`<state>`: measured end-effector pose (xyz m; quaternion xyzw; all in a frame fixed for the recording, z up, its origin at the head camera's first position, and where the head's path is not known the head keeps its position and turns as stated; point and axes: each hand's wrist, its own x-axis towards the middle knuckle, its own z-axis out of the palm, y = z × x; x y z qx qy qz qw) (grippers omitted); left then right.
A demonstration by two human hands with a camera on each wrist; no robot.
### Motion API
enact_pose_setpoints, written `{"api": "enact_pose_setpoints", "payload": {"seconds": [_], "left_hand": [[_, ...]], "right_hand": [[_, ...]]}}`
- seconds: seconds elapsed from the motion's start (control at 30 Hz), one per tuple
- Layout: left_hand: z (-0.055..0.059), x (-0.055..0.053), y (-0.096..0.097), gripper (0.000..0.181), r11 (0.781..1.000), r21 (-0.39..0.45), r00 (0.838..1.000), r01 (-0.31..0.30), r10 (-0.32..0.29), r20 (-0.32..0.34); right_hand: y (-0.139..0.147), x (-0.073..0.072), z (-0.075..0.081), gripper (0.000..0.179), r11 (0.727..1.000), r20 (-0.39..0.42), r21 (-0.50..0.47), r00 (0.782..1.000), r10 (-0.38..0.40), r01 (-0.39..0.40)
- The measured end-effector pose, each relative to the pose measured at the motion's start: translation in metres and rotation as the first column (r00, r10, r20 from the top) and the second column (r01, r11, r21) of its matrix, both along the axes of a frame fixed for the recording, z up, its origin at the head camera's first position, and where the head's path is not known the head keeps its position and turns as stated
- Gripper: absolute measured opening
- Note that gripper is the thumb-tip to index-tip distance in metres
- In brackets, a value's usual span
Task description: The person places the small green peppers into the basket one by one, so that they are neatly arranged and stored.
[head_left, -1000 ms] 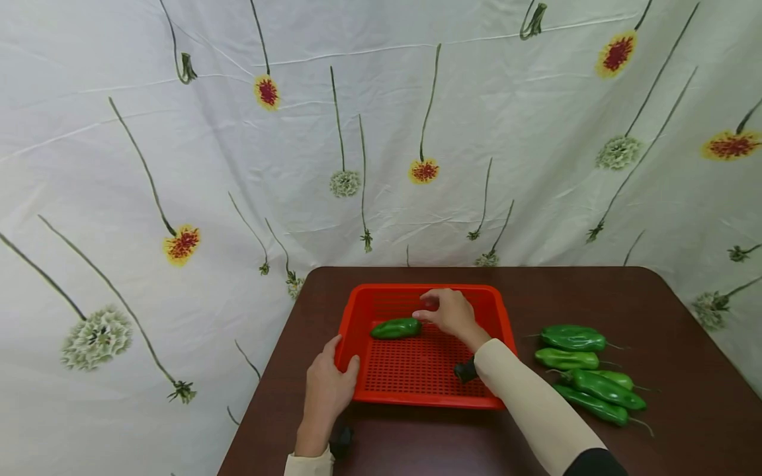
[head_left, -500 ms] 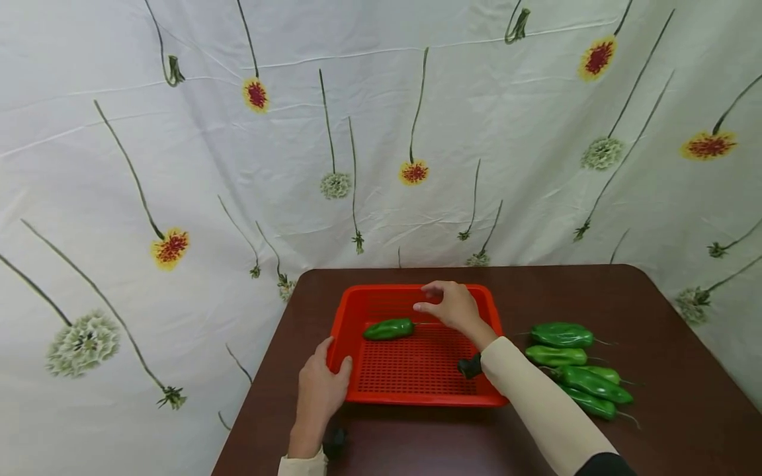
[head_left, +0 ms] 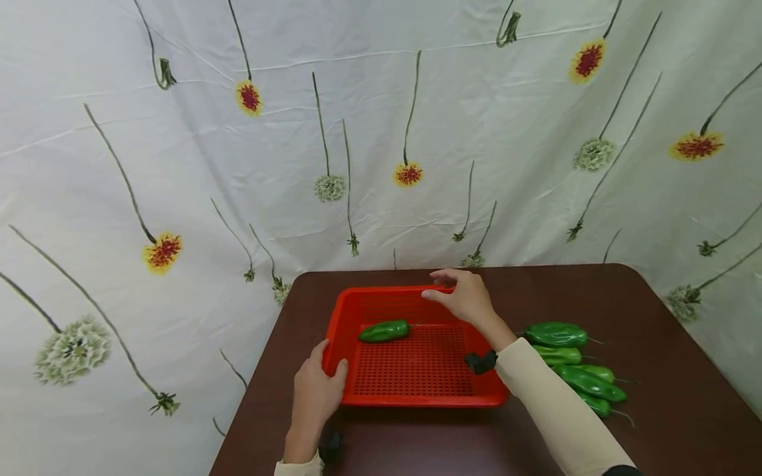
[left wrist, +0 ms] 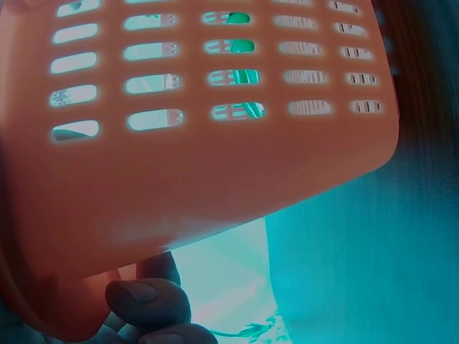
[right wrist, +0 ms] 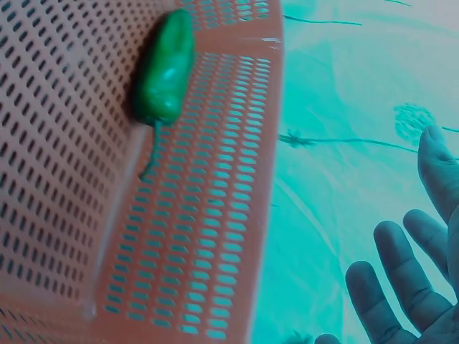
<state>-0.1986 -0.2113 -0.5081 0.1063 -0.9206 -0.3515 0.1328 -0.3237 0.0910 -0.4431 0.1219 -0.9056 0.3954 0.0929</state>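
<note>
On the dark brown tabletop [head_left: 673,344], a red basket [head_left: 417,401] full of little holes. Inside, on the bottom, one shiny green pepper [head_left: 383,331], lying on its side in the back left part, close to the back wall. Thin stem pointing to the right. Cannot tell if touching that wall.

At the left side of the basket, the left hand [head_left: 315,390], holding on by the rim, with fingers [left wrist: 147,301] bent around the edge. Thumb on the side nearer the person.

Up over the back right corner, the right hand [head_left: 467,297], with fingers spread wide and a big gap between them and the thumb. Away from the basket, with cloth showing in between in the right wrist view.

To the right of the basket, five more green peppers [head_left: 589,382] lying close together, some partly hidden behind a cream sleeve [head_left: 553,403]. On the right wrist, a small black thing [head_left: 480,361]. Behind it all, a big white cloth [head_left: 369,132] with red and yellow flowers and fluffy white ones.
</note>
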Motion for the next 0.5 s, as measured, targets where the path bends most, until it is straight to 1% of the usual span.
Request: {"api": "enact_pose_setpoints", "payload": {"seconds": [0.1, 0.2, 0.37, 0.5], "left_hand": [[-0.001, -0.002, 0.0, 0.061, 1.0, 0.003, 1.0, 0.003, -0.003, -0.002], [0.0, -0.002, -0.001, 0.062, 1.0, 0.003, 1.0, 0.006, -0.006, 0.004], [0.001, -0.002, -0.005, 0.062, 1.0, -0.015, 1.0, 0.011, -0.01, 0.009], [0.0, -0.003, -0.002, 0.062, 1.0, -0.02, 1.0, 0.017, -0.016, 0.019]], "right_hand": [[0.01, 0.003, 0.007, 0.048, 1.0, -0.013, -0.015, 1.0, -0.012, 0.012], [0.018, 0.008, 0.011, 0.047, 0.999, -0.016, -0.041, 1.0, -0.024, 0.023], [0.028, 0.016, 0.011, 0.046, 0.995, -0.038, -0.09, 0.999, -0.035, 0.031], [0.037, 0.026, 0.011, 0.046, 0.993, -0.061, -0.105, 0.997, -0.052, 0.045]]}}
